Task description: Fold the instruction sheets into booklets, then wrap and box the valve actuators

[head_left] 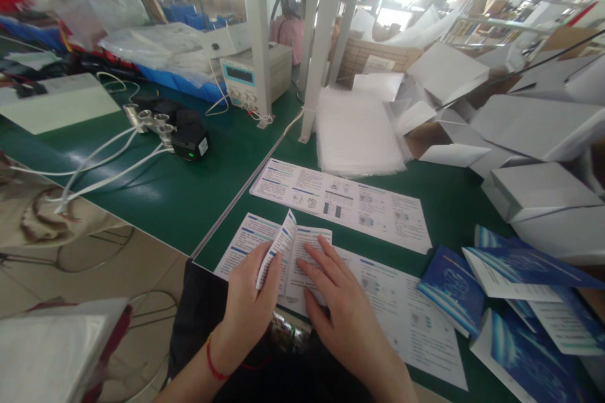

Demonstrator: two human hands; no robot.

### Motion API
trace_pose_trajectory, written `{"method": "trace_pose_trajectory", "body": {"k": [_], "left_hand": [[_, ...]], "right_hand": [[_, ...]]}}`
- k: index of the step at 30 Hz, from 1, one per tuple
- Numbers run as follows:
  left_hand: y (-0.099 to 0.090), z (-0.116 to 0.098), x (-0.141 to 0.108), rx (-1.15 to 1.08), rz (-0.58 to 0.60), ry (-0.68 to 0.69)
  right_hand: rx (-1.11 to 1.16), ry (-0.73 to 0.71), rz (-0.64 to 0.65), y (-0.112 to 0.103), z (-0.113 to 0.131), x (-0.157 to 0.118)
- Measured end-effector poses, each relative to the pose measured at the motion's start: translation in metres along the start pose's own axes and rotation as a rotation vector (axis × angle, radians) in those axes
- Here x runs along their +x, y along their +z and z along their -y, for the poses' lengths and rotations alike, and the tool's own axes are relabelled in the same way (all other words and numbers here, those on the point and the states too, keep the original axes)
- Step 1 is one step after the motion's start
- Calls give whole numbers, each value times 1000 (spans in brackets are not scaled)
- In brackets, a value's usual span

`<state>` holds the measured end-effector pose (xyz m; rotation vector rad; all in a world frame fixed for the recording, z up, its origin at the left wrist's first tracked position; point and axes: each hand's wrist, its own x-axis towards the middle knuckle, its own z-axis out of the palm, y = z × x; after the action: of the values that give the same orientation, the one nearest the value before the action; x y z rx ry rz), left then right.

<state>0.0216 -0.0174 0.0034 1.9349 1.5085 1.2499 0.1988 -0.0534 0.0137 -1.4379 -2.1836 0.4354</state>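
My left hand (pixel 253 293) pinches a raised, folded part of a printed leaflet (pixel 278 249) between thumb and fingers. Beside it, my right hand (pixel 338 293) lies with fingers spread on the flat right-hand part of the same leaflet. Under it, a long printed sheet (pixel 401 302) stretches to the right along the table's front edge. A second stack of long printed sheets (pixel 340 201) lies just behind, text side up. To the right, several blue-covered booklets (pixel 454 283) are piled loosely, some partly opened.
White folded cardboard boxes (pixel 534 126) heap up at the right, beside a stack of bubble-wrap bags (pixel 357 132). Metal posts (pixel 314 44) and a power supply (pixel 255 75) stand behind. Black devices with white cables (pixel 189 138) lie on the green table (pixel 118 170) at left.
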Motion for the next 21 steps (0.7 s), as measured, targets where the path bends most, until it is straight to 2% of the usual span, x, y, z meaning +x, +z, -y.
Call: {"method": "trace_pose_trajectory", "body": {"k": [10,14,18,21], "left_hand": [[0,-3,2,-34,13,-10],[-2,-5,1,-134,98,-37],[-8,-5,0,-227,195,87],[-11,-6,0,-208,223,156]], "right_hand": [[-6,-3,-4,1,0,0],[7,-1,-4,2,-1,0],[40,3,-6,1,-1,1],[88,-3,-1,-2,1,4]]}}
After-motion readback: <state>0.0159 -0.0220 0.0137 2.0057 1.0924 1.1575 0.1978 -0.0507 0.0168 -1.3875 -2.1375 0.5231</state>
